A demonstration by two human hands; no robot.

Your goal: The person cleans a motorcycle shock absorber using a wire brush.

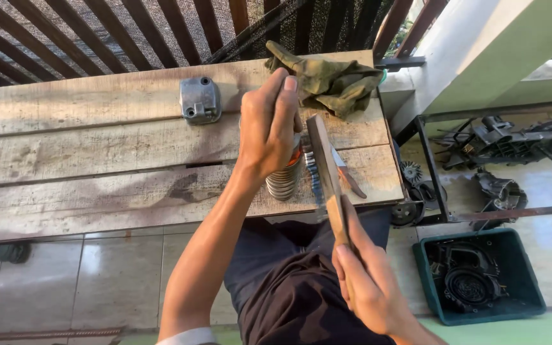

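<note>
On the plank bench [97, 160] edge sits a finned metal cylinder [283, 182], left hand [268, 124] clamped over its top. Right hand [368, 287] grips a wooden-handled brush [324, 160] alongside. Beyond: grey metal cover [200, 99], green rag [330, 80].

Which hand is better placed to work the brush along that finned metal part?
Probably the right hand: it grips the wooden brush by its handle, bristles at the finned cylinder. The left hand is busy gripping that cylinder on the wooden bench.

Olive-green rag [330, 80], silver ribbed cylinder [284, 180]
</note>
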